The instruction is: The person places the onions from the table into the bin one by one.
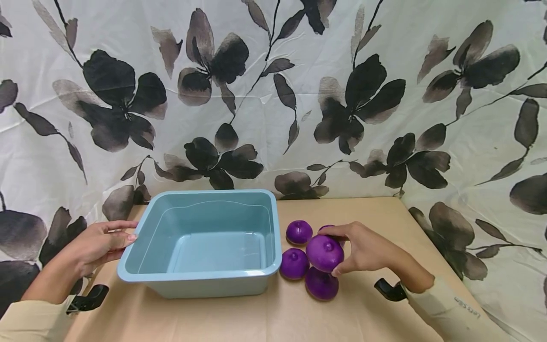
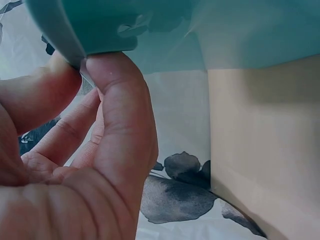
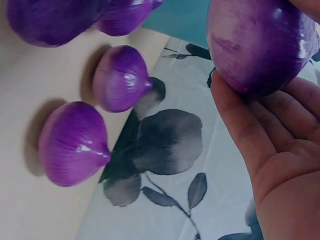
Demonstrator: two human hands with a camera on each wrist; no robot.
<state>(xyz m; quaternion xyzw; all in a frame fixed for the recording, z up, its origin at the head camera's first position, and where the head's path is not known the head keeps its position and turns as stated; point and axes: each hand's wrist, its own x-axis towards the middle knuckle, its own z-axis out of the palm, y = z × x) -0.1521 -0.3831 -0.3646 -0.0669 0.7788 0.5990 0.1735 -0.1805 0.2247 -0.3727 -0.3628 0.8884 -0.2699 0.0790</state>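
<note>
A light blue plastic basin stands on the table with nothing inside it. My left hand pinches its left rim between thumb and fingers; the left wrist view shows the thumb pressed against the rim. In my right hand is a glossy purple onion, gripped between thumb and fingers and raised over the others. Below and around it sit more purple onions: one at the back, one beside the basin and one in front. Another is mostly hidden behind the held onion.
The tan tabletop reaches back to a white floral cloth hanging behind it. In the right wrist view, two onions lie near the table's edge. Both wrists carry a black strap mount.
</note>
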